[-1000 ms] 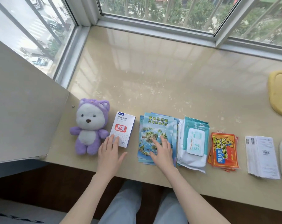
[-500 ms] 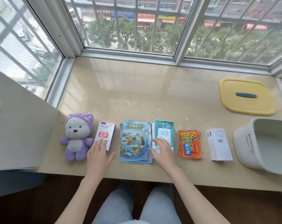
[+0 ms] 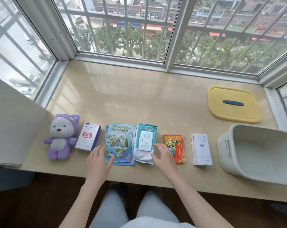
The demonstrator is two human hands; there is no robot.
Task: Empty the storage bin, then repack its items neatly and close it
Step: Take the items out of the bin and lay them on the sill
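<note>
Along the front edge of the beige window ledge (image 3: 139, 99) runs a tidy row. From the left of the frame it holds a purple plush bear (image 3: 61, 139), a white carton with a red stamp (image 3: 87, 139), a stack of map brochures (image 3: 119, 143), a pack of wet wipes (image 3: 145, 142), red-orange sachets (image 3: 173, 145) and a stack of white leaflets (image 3: 202, 148). The person's left hand (image 3: 98, 160) lies flat with straight fingers on the lower left corner of the brochures, gripping nothing. The right hand (image 3: 162, 155) is spread and relaxed, with its fingertips at the lower right edge of the wipes and its palm over the near part of the sachets. The pale grey storage bin (image 3: 225, 145) stands at the right edge of the frame, just beyond the leaflets. Its yellow lid (image 3: 233, 104) lies flat behind it, toward the window.
</note>
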